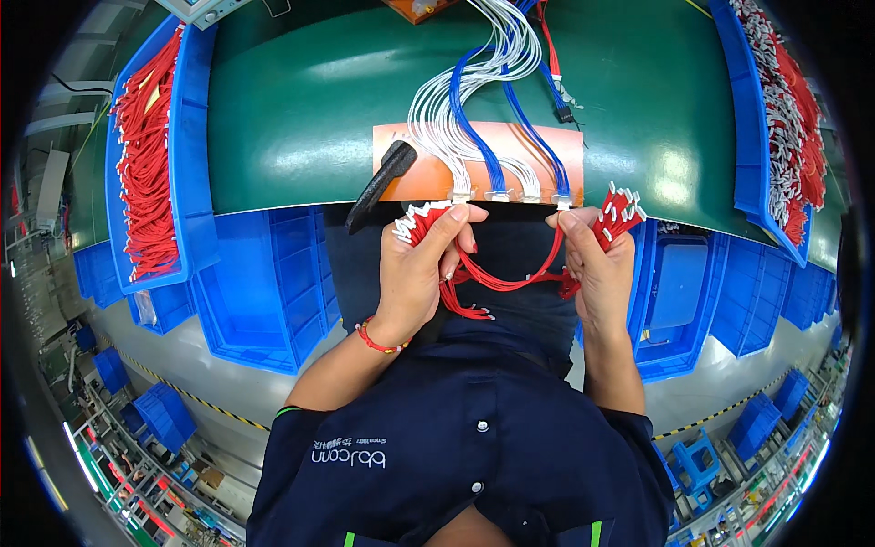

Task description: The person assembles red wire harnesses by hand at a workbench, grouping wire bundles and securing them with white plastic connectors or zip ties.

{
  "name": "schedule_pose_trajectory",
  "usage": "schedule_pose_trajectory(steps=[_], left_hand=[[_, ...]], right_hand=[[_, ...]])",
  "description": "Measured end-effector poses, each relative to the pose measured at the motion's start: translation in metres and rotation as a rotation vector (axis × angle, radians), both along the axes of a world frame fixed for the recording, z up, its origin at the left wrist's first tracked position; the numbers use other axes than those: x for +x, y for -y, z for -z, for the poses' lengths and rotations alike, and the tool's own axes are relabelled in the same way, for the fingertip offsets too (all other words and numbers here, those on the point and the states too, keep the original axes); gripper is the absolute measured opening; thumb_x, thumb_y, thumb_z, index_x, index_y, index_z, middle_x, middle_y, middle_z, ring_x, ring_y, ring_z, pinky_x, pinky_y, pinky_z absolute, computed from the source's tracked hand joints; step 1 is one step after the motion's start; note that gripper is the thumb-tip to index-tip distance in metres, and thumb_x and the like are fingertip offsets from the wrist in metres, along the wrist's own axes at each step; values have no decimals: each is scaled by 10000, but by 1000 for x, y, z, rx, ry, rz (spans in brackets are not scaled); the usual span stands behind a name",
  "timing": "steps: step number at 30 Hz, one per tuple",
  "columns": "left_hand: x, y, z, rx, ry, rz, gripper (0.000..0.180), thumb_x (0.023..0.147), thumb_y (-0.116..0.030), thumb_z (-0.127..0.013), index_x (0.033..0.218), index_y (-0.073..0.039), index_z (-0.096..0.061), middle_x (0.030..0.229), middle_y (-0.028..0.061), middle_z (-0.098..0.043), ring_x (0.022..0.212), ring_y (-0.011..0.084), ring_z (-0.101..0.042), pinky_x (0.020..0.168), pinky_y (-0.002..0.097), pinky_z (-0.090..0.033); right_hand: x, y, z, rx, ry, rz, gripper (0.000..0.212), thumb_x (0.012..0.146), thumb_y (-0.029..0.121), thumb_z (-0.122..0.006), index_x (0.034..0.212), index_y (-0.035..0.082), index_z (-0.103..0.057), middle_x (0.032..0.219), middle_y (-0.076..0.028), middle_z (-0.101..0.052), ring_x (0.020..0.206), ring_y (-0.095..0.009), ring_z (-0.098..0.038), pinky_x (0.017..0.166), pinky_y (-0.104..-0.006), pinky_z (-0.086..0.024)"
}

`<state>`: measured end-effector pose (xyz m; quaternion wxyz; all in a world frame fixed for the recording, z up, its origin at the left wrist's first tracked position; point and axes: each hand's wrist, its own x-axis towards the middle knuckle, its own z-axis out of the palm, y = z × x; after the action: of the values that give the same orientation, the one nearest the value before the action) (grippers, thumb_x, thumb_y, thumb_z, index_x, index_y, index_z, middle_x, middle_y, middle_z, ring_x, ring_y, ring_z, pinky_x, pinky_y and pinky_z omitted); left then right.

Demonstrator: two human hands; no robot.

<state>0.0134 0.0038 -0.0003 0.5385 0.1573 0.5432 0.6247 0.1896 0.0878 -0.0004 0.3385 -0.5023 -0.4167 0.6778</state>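
My left hand [417, 273] is closed around a bundle of red cables [407, 230] with white connector ends. Its thumb and finger pinch one white connector at a white socket [460, 197] on the table's front edge. My right hand [597, 264] grips another bunch of red cables [612, 228], its fingertips at the rightmost socket [562, 200]. Between the hands, red wires [510, 283] hang in a loop below the edge. White wires [428, 109] and blue wires [481, 137] run from the sockets over an orange board [538, 146]. Whether the connectors are fully seated is hidden by my fingers.
A black bar-shaped piece [381, 182] juts over the green table's [301, 137] edge, left of the board. Blue bins with red cables stand at the left [190, 155] and right [752, 137]. Blue crates [251, 292] sit below. A black connector [565, 115] lies behind the board.
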Motion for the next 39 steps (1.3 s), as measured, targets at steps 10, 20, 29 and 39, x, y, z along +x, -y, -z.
schedule_pose_trajectory(steps=[10,20,29,39], left_hand=[[-3,-1,1,28,-4,4,245,958,-166,-578,958,45,-702,687,16,-601,485,21,-375,461,189,-271],[-10,-4,5,52,64,48,254,943,-177,-593,966,57,-689,717,43,-633,494,31,-403,475,187,-291],[-19,1,-5,-13,43,289,354,1011,-258,-476,1094,33,-659,788,28,-621,548,27,-425,451,173,-280],[-10,1,-1,-6,67,243,363,990,-274,-525,821,5,-684,607,-5,-554,543,25,-440,491,190,-320]], right_hand=[[-8,9,4,-57,-142,100,171,926,136,-631,927,-25,-691,536,70,-443,430,-7,-316,415,-203,-224],[-1,-1,2,-107,-137,-23,259,967,190,-571,1002,-51,-658,551,72,-412,417,-15,-305,426,-203,-235],[32,2,9,331,292,-138,297,1007,230,-526,1048,-15,-689,606,108,-347,526,10,-272,471,-212,-170],[4,-9,3,7,-56,-206,298,972,219,-569,961,-52,-692,537,105,-360,462,2,-256,447,-217,-167]])
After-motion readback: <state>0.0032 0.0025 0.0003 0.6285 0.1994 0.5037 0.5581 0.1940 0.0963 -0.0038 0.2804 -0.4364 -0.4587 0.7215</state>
